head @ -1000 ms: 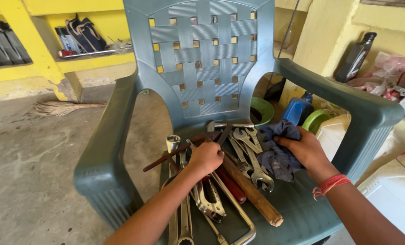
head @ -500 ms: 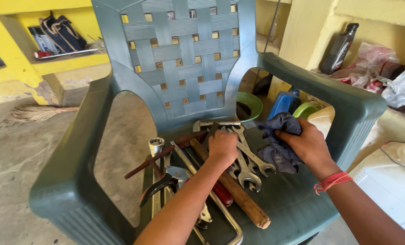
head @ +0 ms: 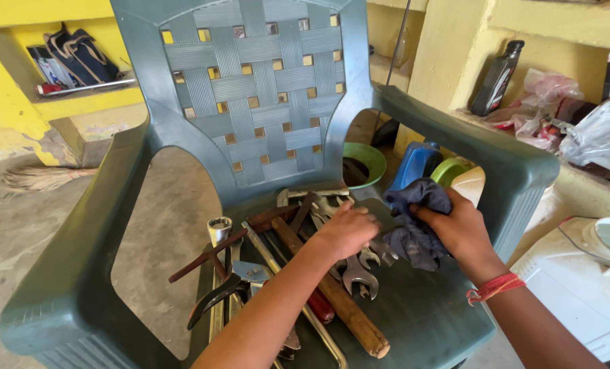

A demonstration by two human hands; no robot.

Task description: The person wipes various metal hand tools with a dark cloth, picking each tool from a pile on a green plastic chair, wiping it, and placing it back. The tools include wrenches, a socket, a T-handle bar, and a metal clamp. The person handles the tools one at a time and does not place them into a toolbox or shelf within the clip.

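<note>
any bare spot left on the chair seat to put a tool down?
Yes: the seat's front right, bordered by the wooden handle, the dark rag in the right hand and the right armrest. The left and middle are crowded with wrenches and pliers under the left hand.

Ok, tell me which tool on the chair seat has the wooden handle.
The hammer, lying diagonally under the left hand: its thick brown wooden handle ends near the seat's front edge. The spanners and pliers beside it are metal.

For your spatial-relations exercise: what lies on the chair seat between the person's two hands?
In the head view, the jaws of steel open-ended spanners lie between the left hand and the right hand, beside the dark blue cloth that the right hand grips.
</note>
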